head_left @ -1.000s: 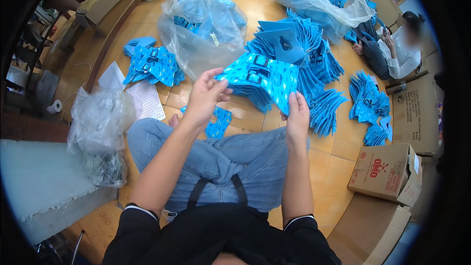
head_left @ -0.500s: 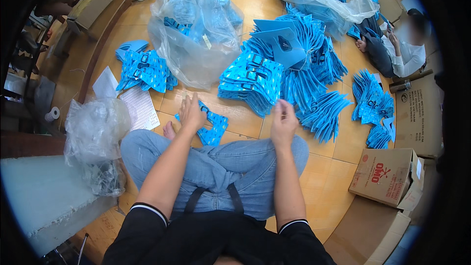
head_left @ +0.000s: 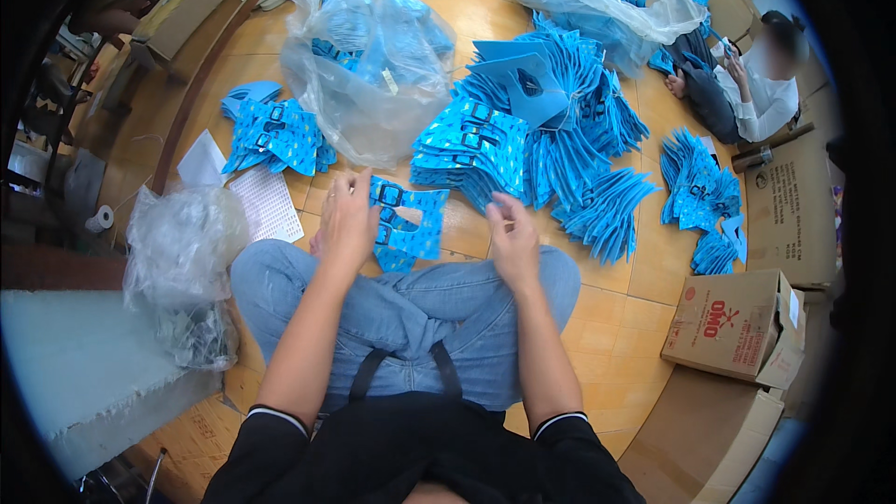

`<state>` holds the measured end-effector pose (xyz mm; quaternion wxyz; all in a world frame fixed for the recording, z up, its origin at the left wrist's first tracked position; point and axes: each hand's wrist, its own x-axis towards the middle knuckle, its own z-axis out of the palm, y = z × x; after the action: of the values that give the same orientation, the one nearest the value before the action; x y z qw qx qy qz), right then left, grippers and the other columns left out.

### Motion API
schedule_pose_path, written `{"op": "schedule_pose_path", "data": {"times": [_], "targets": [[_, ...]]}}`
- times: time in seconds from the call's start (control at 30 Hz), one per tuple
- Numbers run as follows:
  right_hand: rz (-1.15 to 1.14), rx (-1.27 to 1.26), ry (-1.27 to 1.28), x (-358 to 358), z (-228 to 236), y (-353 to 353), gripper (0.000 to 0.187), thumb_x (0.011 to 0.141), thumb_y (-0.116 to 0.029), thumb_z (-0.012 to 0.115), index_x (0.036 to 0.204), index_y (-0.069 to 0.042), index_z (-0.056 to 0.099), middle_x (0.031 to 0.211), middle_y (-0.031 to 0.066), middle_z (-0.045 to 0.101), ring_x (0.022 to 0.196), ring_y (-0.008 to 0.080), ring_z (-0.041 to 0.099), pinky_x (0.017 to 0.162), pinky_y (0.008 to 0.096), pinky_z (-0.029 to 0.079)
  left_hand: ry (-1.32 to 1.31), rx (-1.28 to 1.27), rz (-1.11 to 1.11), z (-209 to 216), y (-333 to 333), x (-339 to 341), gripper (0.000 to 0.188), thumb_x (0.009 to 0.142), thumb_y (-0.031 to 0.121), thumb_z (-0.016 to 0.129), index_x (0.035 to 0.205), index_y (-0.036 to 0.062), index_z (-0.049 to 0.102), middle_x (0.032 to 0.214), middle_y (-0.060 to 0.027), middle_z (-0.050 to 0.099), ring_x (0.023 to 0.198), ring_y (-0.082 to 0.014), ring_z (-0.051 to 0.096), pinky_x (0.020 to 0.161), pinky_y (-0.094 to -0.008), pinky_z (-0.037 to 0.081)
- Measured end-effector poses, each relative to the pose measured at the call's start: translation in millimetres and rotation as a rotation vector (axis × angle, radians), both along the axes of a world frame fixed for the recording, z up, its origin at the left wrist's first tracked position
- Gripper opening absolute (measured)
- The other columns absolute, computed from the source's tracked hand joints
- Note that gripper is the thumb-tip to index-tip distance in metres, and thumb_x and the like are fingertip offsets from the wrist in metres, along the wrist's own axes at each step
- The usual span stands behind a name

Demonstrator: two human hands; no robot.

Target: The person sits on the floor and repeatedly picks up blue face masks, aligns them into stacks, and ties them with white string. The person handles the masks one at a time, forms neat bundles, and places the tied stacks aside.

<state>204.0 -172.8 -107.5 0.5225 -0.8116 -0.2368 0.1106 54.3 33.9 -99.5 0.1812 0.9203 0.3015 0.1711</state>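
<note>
My left hand (head_left: pixel 346 228) is closed on the left edge of a blue patterned piece (head_left: pixel 426 221), flat, with black print and a cut-out in its middle. This piece is over my crossed legs' front edge, with another blue piece partly under it. My right hand (head_left: pixel 512 237) is just right of it, fingers loosely curved and apart, nothing visible in them. Beyond the right hand stands a stack of matching blue pieces (head_left: pixel 471 145). Fanned bundles of blue pieces (head_left: pixel 605 215) lie to its right, and a plain blue card (head_left: pixel 525 84) tops the pile behind.
A clear plastic bag (head_left: pixel 373 84) of blue pieces stands ahead, another bag (head_left: pixel 597 0) at far right. A smaller blue stack (head_left: pixel 273 137) and printed sheet (head_left: pixel 266 203) lie left, near crumpled plastic (head_left: pixel 182 247). Cardboard boxes (head_left: pixel 723 327) line the right; a person (head_left: pixel 761 84) sits beyond.
My left hand has shifted slightly left and turned, and the blue patterned piece now shows more of its face. My right hand has moved left and down, away from the stack, its fingers loosening.
</note>
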Motion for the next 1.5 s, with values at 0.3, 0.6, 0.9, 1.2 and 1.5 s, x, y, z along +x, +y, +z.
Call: {"op": "schedule_pose_path", "data": {"times": [0.3,0.6,0.9,1.2,1.5], "targets": [[0.134,0.509,0.791,-77.4,45.4,0.8,0.029,0.099,-0.018,0.056,0.122,0.0,0.056,0.105,0.0017,0.065,0.089,0.0056,0.06,0.079,0.0223,0.049,-0.374,-0.844,0.011,67.1,-26.8,-45.0,0.054,0.087,0.012,0.068,0.136,0.0056,0.048,0.108,-0.0109,0.059,0.088,-0.019,0.061,0.08,-0.0313,0.051],[0.086,0.684,0.952,-54.2,99.5,-25.4,0.042,0.097,-0.014,0.051,0.136,-0.001,0.045,0.101,0.005,0.067,0.077,0.0093,0.066,0.056,0.0208,0.05,-0.641,-1.636,-0.143,93.7,-30.8,-53.5,0.047,0.096,0.016,0.055,0.14,0.0098,0.041,0.091,-0.0076,0.065,0.069,-0.0145,0.064,0.052,-0.0233,0.048],[0.114,0.775,1.079,-58.6,102.0,-33.5,0.043,0.098,-0.024,0.049,0.134,0.0,0.048,0.106,0.0125,0.068,0.083,0.018,0.07,0.055,0.0219,0.05,-0.849,-1.936,-0.246,95.2,-21.5,-63.8,0.038,0.1,0.028,0.047,0.125,0.0002,0.052,0.111,-0.0193,0.064,0.098,-0.025,0.067,0.077,-0.0315,0.059],[0.145,0.796,1.027,-58.4,102.3,-34.2,0.047,0.1,-0.032,0.047,0.13,0.004,0.05,0.114,0.0206,0.066,0.085,0.0201,0.07,0.057,0.0221,0.054,-0.882,-1.981,-0.278,88.0,-22.1,-63.1,0.041,0.101,0.033,0.044,0.123,-0.001,0.054,0.117,-0.0231,0.062,0.105,-0.0273,0.065,0.087,-0.0362,0.056],[0.148,0.79,1.028,-57.1,97.8,-33.8,0.049,0.1,-0.034,0.046,0.13,0.004,0.051,0.114,0.0211,0.065,0.086,0.0206,0.07,0.057,0.0227,0.054,-0.872,-1.971,-0.238,89.6,-22.2,-62.2,0.042,0.102,0.033,0.041,0.123,-0.0012,0.054,0.115,-0.0229,0.063,0.104,-0.0268,0.066,0.085,-0.0355,0.056]]}}
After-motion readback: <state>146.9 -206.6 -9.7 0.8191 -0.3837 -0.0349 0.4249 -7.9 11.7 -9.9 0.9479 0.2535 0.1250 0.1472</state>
